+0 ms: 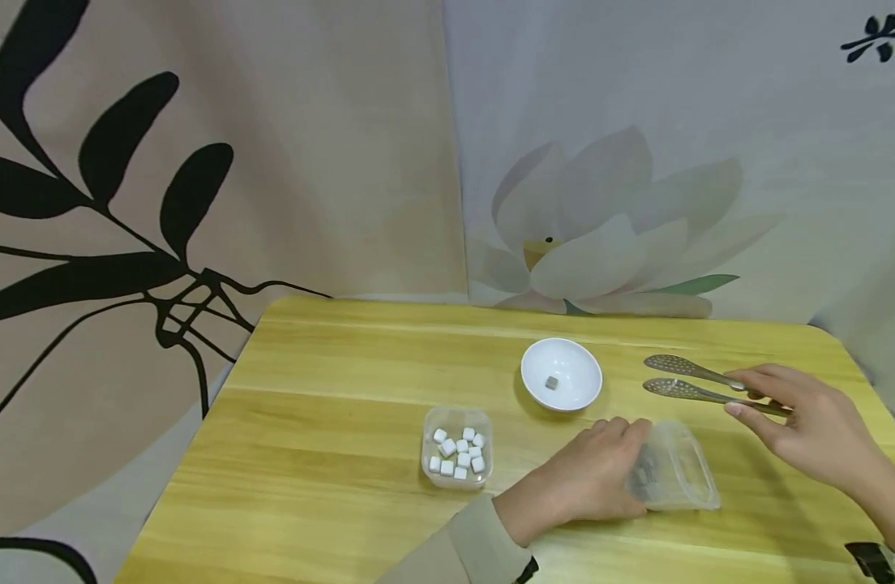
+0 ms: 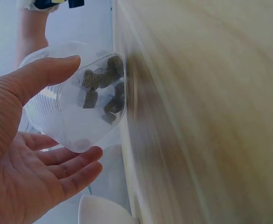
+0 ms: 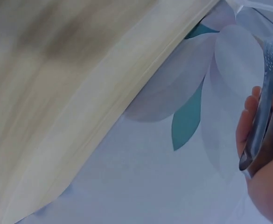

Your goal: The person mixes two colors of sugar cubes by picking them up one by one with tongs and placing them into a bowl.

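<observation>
My left hand [image 1: 582, 474] grips a clear plastic container [image 1: 684, 466] that is tipped on its side, its mouth toward the right. In the left wrist view the thumb and fingers lie on opposite sides of the container [image 2: 75, 116], and several dark grey cubes [image 2: 90, 99] show through its base. My right hand [image 1: 812, 414] holds metal tongs [image 1: 681, 389] with perforated tips, their two arms spread, above the table right of the bowl. Nothing sits between the tips. A white bowl [image 1: 582, 365] behind the left hand contains one grey cube [image 1: 552, 382].
Left of the left hand, a second clear container [image 1: 455, 415] stands upright with several white cubes [image 1: 464, 460] inside. All of this is on a wooden table [image 1: 309, 454]. A curtain [image 1: 345, 146] with leaf and flower prints hangs behind the table's back edge.
</observation>
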The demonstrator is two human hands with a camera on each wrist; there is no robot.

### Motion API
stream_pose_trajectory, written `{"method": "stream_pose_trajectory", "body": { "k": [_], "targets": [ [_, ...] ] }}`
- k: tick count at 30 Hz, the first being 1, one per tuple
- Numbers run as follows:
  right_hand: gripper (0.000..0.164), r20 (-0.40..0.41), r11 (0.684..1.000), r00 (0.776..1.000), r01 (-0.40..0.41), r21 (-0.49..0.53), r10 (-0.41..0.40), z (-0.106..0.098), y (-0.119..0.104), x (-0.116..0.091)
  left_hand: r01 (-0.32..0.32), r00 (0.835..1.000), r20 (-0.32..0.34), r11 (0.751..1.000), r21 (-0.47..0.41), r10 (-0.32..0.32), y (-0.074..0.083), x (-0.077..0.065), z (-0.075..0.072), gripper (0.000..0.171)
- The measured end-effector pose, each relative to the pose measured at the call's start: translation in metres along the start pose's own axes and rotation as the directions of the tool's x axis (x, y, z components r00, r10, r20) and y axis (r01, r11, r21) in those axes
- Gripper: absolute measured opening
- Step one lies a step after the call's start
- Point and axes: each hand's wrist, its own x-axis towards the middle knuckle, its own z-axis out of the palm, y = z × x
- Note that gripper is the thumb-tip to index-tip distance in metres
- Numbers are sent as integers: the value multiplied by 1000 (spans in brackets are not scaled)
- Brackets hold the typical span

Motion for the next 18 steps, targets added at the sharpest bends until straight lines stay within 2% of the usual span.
{"method": "stream_pose_trajectory", "body": {
  "k": [6,11,18],
  "targets": [
    [36,-34,999,999,-35,25,36,-3,9,-20,-2,1000,-1,1000,-3,2,0,-1,1,96],
    [35,-108,998,994,-12,65,19,-3,13,-34,-12,1000,-8,1000,-1,12,1,0,3,94],
    [47,-139,997,990,1,73,10,-8,14,-49,-8,1000,-15,1000,11,8,0,-1,2,94]
  ]
}}
